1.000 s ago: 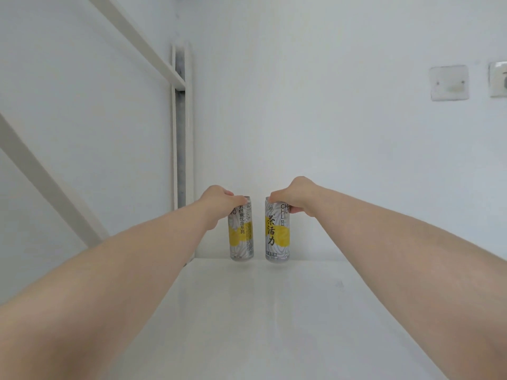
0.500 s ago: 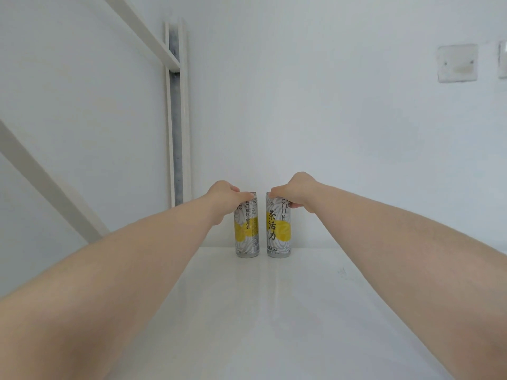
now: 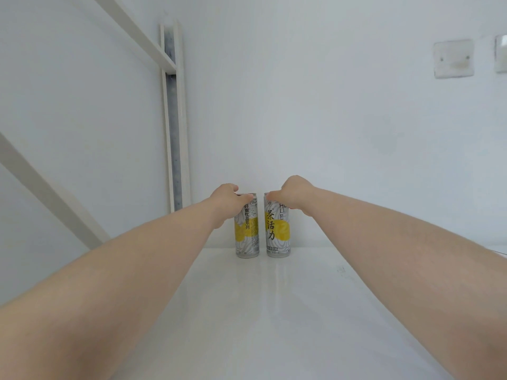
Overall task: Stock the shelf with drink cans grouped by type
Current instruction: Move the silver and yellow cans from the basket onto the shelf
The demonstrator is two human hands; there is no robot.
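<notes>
At the shelf's far edge, left hand and right hand each grip one upright yellow-and-grey tea can, left can just beside right can.

Fingertips of each hand hidden behind the can tops

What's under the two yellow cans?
Both cans, the left can and the right can, stand upright on the white shelf. Nothing else shows beneath them. The left hand and right hand cover part of their tops.
</notes>
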